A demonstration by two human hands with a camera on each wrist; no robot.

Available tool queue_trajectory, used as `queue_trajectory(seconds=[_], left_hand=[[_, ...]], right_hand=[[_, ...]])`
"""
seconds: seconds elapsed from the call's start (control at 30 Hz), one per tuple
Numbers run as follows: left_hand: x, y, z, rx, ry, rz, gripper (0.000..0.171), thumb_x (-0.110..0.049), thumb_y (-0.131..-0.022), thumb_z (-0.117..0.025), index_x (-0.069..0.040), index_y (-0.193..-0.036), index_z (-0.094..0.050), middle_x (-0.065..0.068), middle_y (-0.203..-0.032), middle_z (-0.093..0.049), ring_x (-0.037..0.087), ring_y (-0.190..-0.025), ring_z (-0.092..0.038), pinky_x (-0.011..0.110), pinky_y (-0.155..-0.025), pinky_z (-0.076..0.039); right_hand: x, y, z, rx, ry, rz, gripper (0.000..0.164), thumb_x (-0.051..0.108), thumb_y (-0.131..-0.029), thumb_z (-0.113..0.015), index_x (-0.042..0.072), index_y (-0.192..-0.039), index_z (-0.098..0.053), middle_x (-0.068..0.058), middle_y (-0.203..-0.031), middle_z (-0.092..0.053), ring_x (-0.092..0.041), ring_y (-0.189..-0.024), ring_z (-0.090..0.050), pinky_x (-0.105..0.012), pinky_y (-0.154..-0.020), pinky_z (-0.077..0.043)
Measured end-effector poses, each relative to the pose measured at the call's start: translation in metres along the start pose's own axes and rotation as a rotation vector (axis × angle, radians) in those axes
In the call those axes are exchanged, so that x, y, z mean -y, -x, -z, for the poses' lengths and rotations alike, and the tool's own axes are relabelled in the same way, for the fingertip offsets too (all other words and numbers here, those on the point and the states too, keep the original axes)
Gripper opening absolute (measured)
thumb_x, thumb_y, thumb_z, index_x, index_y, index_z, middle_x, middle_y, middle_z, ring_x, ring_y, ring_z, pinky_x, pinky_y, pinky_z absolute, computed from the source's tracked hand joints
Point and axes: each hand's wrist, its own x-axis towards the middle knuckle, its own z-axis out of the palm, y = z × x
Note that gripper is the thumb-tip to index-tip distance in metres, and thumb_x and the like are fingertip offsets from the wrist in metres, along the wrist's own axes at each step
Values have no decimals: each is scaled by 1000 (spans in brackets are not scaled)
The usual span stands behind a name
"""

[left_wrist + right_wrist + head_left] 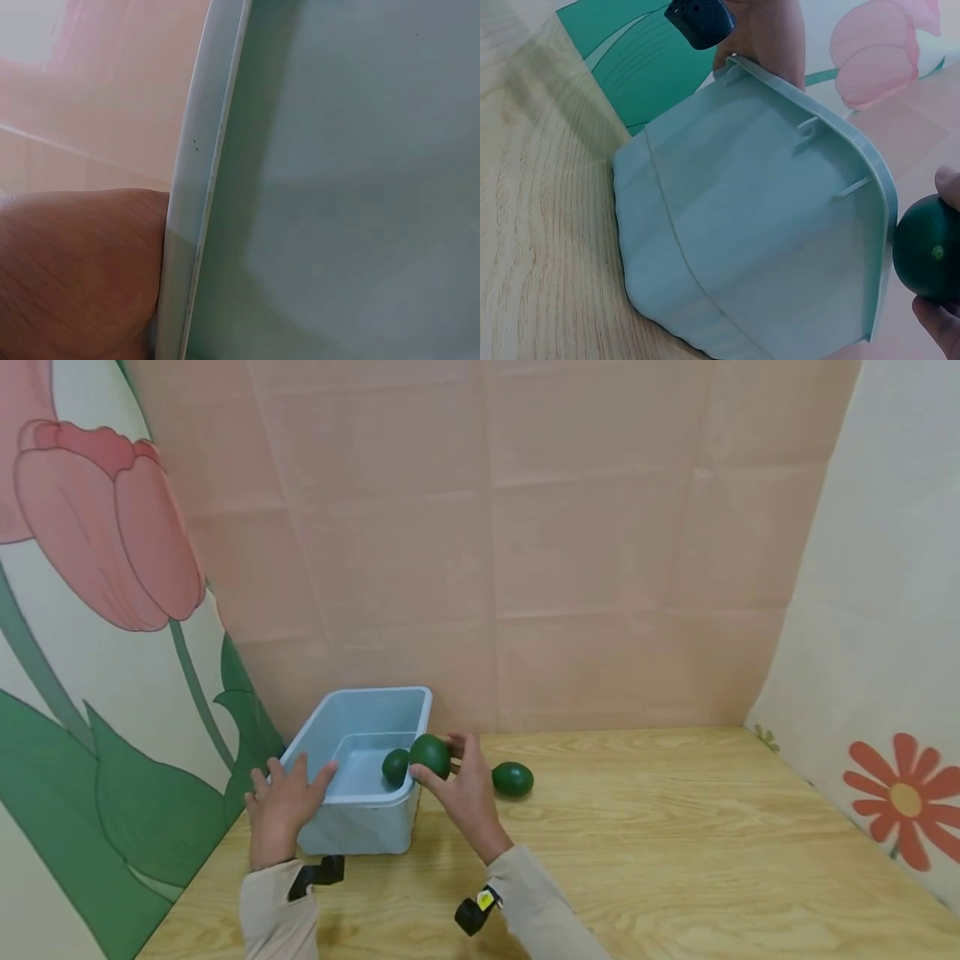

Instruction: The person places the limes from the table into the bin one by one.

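Observation:
A dark green avocado [431, 757] is in my right hand [472, 797], pinched between thumb and fingers at the right rim of a light blue plastic bin [352, 828]. In the right wrist view, that avocado [928, 255] shows a small pale stem spot beside the bin's rim. A second avocado [395, 767] lies inside the bin. Right of my right hand, a third avocado [513, 779] sits on the table. My left hand [283, 806] rests with spread fingers on the bin's near left corner. The left wrist view shows part of that hand [82, 274] against the rim.
The wood-grain table [660, 843] extends to the right of the bin. A pinkish covering [600, 543] hangs along the back. Side panels carry a printed tulip [112, 527] on the left and a printed red flower [906, 800] on the right.

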Motion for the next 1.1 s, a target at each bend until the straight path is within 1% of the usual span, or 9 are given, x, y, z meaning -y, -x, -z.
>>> queue_trajectory(seconds=[0.17, 0.3, 0.4, 0.53, 0.67, 0.8, 0.9, 1.0, 1.1], left_hand=[[-1, 1, 1, -8, -1, 0, 82, -58, -99, -32, 4, -150, -20, 43, -150, -1, 64, -137, 6, 78, -105, -6], [-2, 1, 2, -6, 1, 0, 81, -57, -99, -32, 4, -150, -21, 43, -150, -1, 64, -137, 6, 78, -105, -6], [-2, 2, 3, -1, 4, 3, 81, -57, -99, -32, 4, -150, -20, 43, -150, 0, 64, -137, 8, 78, -105, -5], [-2, 3, 3, -1, 4, 6, 80, -56, -99, -32, 5, -150, -21, 43, -150, 0, 65, -137, 7, 78, -105, -5], [-2, 4, 4, -3, 1, 6, 79, -55, -99, -33, 5, -150, -21, 43, -150, -1, 65, -137, 6, 78, -104, -6], [-3, 5, 5, -5, 1, 2, 80, -56, -99, -33, 5, -150, -21, 43, -150, -1, 65, -137, 6, 78, -104, -6], [-4, 5, 6, -6, 5, 1, 79, -56, -99, -33, 5, -150, -21, 43, -150, -1, 65, -137, 6, 78, -105, -6], [-4, 5, 6, -7, 7, 0, 79, -56, -99, -33, 4, -150, -22, 43, -150, -1, 65, -137, 7, 78, -105, -6], [-4, 5, 7, -6, 9, 0, 79, -56, -99, -33, 5, -150, -22, 44, -150, -1, 65, -137, 7, 78, -105, -5]], right_hand=[[1, 0, -1, -15, -15, 19, 63, 48, -77, -75, 15, -122, -45, -3, -120, -60, -20, -110, -63, -37, -91, -56], [3, 0, -1, -4, -18, 6, 56, 48, -78, -75, 16, -114, -47, -2, -118, -61, -18, -110, -62, -29, -82, -56], [5, 0, 0, 14, -15, -14, 50, 47, -79, -74, 17, -108, -46, -1, -119, -63, -18, -110, -61, -22, -76, -54], [5, 0, -1, 31, -45, -4, 49, 45, -79, -74, 15, -104, -45, -3, -122, -62, -19, -111, -61, -21, -75, -55], [4, 0, -4, 51, -94, 4, 49, 45, -79, -75, 13, -101, -45, -3, -125, -60, -21, -115, -61, -27, -82, -58], [5, 0, -6, 51, -117, 5, 50, 46, -78, -74, 13, -103, -46, -3, -125, -59, -23, -118, -61, -38, -89, -57], [7, 0, -8, 51, -135, 1, 51, 46, -79, -74, 13, -109, -47, -3, -125, -59, -24, -121, -59, -43, -93, -54], [9, 1, -9, 66, -151, -2, 55, 44, -81, -72, 12, -118, -49, -4, -126, -59, -25, -126, -57, -45, -97, -52], [10, 2, -11, 87, -156, 24, 54, 41, -84, -70, 13, -125, -50, -5, -127, -58, -26, -128, -55, -47, -99, -50]])
